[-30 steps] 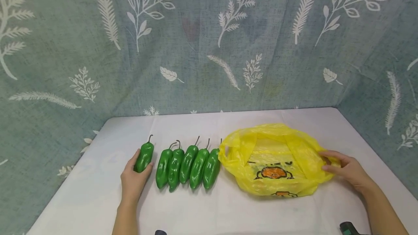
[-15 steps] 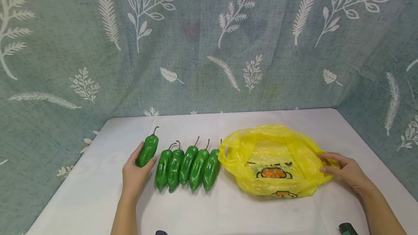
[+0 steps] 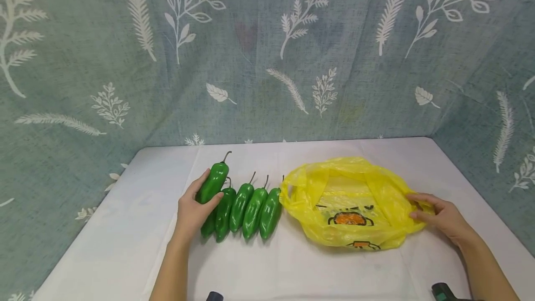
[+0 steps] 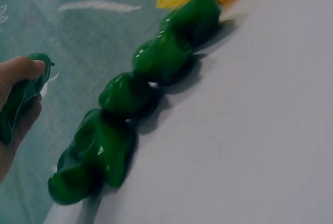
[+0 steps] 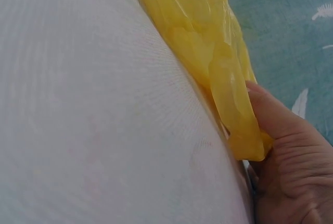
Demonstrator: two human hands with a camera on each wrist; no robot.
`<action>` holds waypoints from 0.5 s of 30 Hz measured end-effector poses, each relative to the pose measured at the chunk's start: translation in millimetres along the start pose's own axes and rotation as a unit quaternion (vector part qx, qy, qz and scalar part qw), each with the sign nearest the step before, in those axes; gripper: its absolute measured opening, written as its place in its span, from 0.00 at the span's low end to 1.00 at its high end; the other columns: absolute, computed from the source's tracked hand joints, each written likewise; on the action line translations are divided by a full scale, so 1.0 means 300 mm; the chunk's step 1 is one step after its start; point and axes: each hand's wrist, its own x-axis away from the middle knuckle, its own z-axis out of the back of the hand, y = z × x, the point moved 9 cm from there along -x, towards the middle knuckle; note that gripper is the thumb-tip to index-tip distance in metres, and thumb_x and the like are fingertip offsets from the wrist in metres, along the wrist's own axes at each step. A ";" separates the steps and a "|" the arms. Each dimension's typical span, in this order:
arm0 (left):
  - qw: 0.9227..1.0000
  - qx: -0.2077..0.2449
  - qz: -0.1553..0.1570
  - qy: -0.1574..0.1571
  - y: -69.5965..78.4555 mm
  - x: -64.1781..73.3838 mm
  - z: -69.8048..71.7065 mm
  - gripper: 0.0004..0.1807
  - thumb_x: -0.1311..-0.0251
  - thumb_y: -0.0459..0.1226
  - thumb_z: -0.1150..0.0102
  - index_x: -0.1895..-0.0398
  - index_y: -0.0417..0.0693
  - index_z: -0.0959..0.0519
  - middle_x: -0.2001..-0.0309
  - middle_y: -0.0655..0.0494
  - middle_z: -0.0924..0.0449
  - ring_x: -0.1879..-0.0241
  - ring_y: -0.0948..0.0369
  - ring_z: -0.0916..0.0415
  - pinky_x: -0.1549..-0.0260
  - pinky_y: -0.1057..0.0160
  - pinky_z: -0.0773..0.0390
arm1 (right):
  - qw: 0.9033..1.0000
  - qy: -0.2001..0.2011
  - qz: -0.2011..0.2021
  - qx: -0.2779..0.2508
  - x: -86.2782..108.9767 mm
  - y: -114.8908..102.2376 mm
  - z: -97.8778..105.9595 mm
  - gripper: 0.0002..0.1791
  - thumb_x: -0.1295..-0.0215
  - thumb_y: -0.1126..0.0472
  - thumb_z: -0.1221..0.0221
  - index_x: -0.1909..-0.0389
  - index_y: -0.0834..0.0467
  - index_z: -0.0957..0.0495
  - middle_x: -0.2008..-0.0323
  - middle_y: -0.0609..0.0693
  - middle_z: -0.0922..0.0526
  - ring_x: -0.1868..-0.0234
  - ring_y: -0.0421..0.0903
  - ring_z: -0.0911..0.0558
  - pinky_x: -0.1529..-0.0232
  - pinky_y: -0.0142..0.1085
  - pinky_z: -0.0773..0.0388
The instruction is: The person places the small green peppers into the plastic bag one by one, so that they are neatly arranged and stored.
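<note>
The peppers (image 3: 241, 207) are green, the bag (image 3: 351, 234) yellow with orange-and-black print. Beyond the far edge of the white table (image 3: 334, 273), grey-green cloth (image 3: 251, 106) shows white leaf patterns.

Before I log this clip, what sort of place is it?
Probably a staged tabletop setup: a white-covered table, leaf-patterned fabric behind it, and green peppers lined up beside a yellow bag.

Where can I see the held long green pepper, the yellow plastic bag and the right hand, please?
Held long green pepper (image 3: 213, 182), head view: middle of its glossy body.
Yellow plastic bag (image 3: 350, 219), head view: larger orange print.
Right hand (image 3: 448, 220), head view: back of the hand.
</note>
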 end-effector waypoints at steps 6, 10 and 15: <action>0.997 0.010 -0.059 -0.055 0.087 -0.023 -0.090 0.38 0.45 0.40 0.33 0.31 0.55 0.37 0.35 0.51 0.33 0.44 0.52 0.29 0.50 0.50 0.25 | 1.000 -0.004 -0.007 0.005 0.001 0.011 -0.003 0.30 0.40 0.53 0.36 0.40 0.64 0.29 0.58 0.15 0.34 0.53 0.16 0.43 0.56 0.07 0.48; 0.993 0.024 -0.092 -0.071 0.156 -0.050 -0.135 0.38 0.46 0.38 0.32 0.31 0.55 0.36 0.36 0.53 0.32 0.42 0.53 0.29 0.49 0.51 0.24 | 1.000 0.002 0.005 0.008 -0.001 0.007 0.002 0.30 0.41 0.54 0.36 0.41 0.65 0.29 0.57 0.15 0.34 0.53 0.15 0.43 0.57 0.07 0.48; 0.989 0.043 -0.112 -0.085 0.221 -0.084 -0.192 0.38 0.46 0.37 0.32 0.31 0.54 0.36 0.36 0.52 0.32 0.44 0.52 0.28 0.50 0.50 0.23 | 1.000 0.005 0.021 0.003 -0.003 0.001 0.009 0.28 0.40 0.57 0.36 0.42 0.67 0.29 0.57 0.16 0.33 0.53 0.13 0.42 0.56 0.07 0.46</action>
